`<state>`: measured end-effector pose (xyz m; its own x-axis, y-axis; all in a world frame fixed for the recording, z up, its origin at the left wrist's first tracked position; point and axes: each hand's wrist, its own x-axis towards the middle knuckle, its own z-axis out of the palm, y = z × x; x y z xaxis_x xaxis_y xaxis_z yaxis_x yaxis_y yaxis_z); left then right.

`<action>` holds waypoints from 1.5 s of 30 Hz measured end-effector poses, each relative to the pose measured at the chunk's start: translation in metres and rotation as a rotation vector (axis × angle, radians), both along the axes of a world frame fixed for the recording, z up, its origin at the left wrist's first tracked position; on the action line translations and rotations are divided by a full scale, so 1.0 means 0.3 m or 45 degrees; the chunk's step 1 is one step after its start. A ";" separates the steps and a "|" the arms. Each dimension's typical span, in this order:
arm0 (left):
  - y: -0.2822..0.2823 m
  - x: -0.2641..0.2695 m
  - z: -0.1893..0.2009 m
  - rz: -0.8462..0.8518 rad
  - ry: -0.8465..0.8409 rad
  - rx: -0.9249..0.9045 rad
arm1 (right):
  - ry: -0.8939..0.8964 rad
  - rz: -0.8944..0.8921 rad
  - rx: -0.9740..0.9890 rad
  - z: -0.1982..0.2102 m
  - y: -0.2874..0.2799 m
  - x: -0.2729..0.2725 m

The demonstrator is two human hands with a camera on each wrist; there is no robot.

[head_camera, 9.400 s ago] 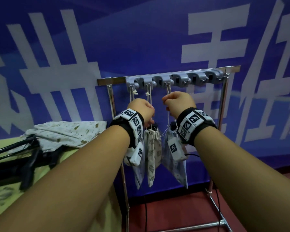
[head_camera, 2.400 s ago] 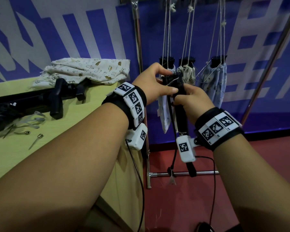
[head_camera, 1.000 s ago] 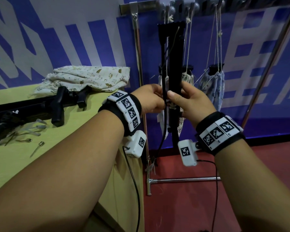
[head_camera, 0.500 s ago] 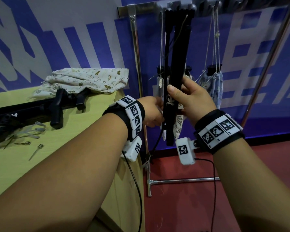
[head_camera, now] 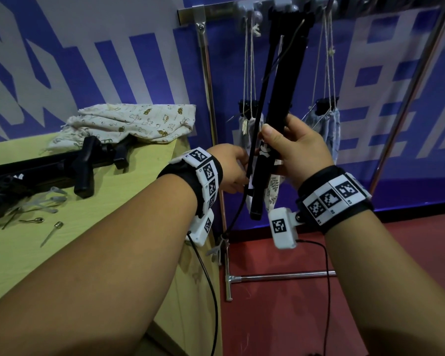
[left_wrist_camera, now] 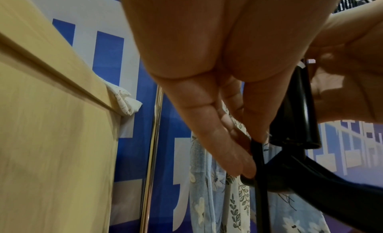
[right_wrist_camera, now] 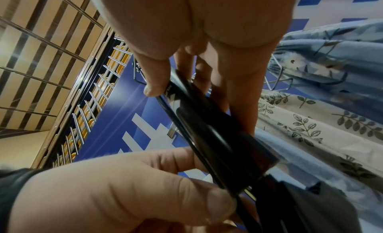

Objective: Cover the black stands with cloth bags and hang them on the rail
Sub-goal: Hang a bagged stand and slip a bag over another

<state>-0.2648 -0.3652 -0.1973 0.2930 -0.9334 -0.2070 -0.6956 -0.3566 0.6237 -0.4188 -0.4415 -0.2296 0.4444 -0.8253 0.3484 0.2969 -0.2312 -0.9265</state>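
Observation:
A long black stand point(head_camera: 280, 98) is held nearly upright in front of the rail point(head_camera: 216, 11), its top reaching the grey hooks. My right hand point(head_camera: 275, 136) grips it at mid-length, thumb in front; the right wrist view shows these fingers round the black stand point(right_wrist_camera: 207, 130). My left hand point(head_camera: 244, 177) sits lower and pinches a thin black cord point(left_wrist_camera: 256, 154) that runs along the stand. Three cloth bags hang by strings from the rail: one on the left point(head_camera: 244, 129), a leaf-patterned one point(head_camera: 272, 191) behind the stand, and a blue one point(head_camera: 330, 127) on the right.
A yellow table point(head_camera: 113, 227) stands on the left, carrying a pile of printed cloth bags point(head_camera: 131, 122), more black stands point(head_camera: 49, 168) and small metal pins point(head_camera: 49, 233). The rack's upright post point(head_camera: 211, 124) is beside the table's corner. Red floor lies below.
My right hand has lifted the black stand so that its top now reaches the rail. My left hand has slid lower along the thin cord.

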 end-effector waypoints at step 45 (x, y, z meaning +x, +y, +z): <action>0.001 -0.036 -0.028 0.206 0.723 0.021 | -0.011 -0.119 0.074 -0.018 0.023 0.032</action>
<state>-0.2758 -0.3648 -0.2057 0.2705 -0.8814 -0.3872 -0.1899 -0.4431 0.8761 -0.4093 -0.4348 -0.2351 0.3614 -0.8821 0.3023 0.2847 -0.2044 -0.9366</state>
